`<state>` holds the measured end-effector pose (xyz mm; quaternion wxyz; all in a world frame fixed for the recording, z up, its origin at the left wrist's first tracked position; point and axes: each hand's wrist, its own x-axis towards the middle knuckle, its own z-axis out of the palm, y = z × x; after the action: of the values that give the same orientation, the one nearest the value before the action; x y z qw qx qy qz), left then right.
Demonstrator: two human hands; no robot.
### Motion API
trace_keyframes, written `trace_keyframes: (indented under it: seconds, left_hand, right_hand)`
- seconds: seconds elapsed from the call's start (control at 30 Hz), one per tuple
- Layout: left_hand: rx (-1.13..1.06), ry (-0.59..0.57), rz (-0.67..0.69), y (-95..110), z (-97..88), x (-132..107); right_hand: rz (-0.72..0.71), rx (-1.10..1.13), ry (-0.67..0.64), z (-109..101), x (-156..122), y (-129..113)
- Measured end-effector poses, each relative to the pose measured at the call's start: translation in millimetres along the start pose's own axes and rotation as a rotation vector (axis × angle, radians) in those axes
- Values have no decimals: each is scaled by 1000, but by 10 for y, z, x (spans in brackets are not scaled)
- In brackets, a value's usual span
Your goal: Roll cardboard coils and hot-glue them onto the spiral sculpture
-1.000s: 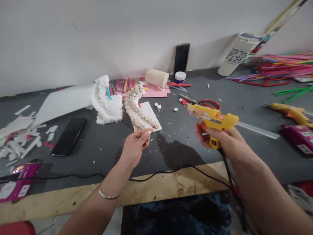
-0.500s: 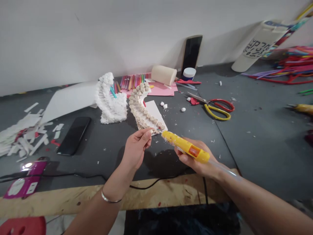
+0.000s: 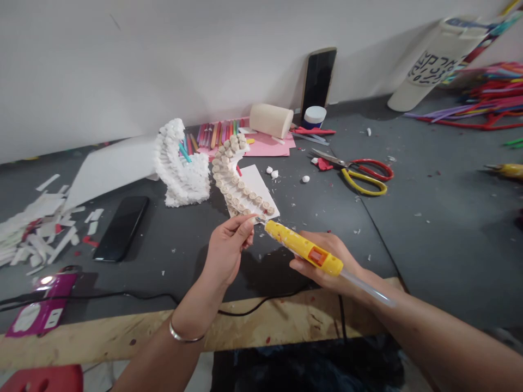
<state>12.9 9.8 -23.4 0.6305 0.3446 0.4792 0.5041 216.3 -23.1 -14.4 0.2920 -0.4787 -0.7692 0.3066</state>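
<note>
My right hand [image 3: 327, 256] is wrapped round a yellow hot glue gun [image 3: 302, 245], a clear glue stick jutting from its back end. The nozzle points up and left, right at the fingertips of my left hand [image 3: 231, 242]. Those fingers pinch a small whitish piece, mostly hidden by the thumb. Just beyond them stands a curved piece covered with beige rolled rosettes [image 3: 237, 188], on a white card [image 3: 259, 188]. To its left is a similar curved piece covered in white tufts [image 3: 182, 169], with a teal stick against it.
Red-and-yellow scissors [image 3: 363, 174] lie at right. A black phone [image 3: 122, 228] and white paper strips [image 3: 41, 223] are at left. Another phone [image 3: 318, 81] leans on the wall behind a small jar [image 3: 314, 117]. A black cable [image 3: 261, 305] runs along the front edge.
The glue gun has moved slightly left, its nozzle now against the piece in my left fingers. My left hand stays nearly in place. The view has shifted a little.
</note>
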Motion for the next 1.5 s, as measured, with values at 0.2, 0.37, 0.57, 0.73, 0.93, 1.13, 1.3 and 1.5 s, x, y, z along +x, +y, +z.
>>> trace_keyframes:
  seconds: [0.2,0.37,0.57,0.73,0.93,1.13,1.3,1.5]
  left_hand:
    - [4,0,-11,14,3,0]
    - [-8,5,-12,10,-3,-5]
    - [-8,7,-18,9,-2,-2]
    - [-12,6,-4,8,-15,1]
    - [-11,0,-10,-14,-26,11]
    - [-10,-3,-13,7,3,-2]
    - [-7,1,-24,10,1,-5]
    - [-23,-1,-22,9,-9,-1]
  right_hand:
    - [-6,-43,31,3,3,-7]
    - [9,-39,25,6,-4,5]
    - [11,-53,24,-6,-6,6]
    - [8,-80,32,-9,-9,7]
    - [-9,-116,55,-3,-11,13]
    - [-38,-195,56,13,-25,36]
    - [-42,-227,69,18,-28,51]
    - [-76,-234,87,27,-33,65]
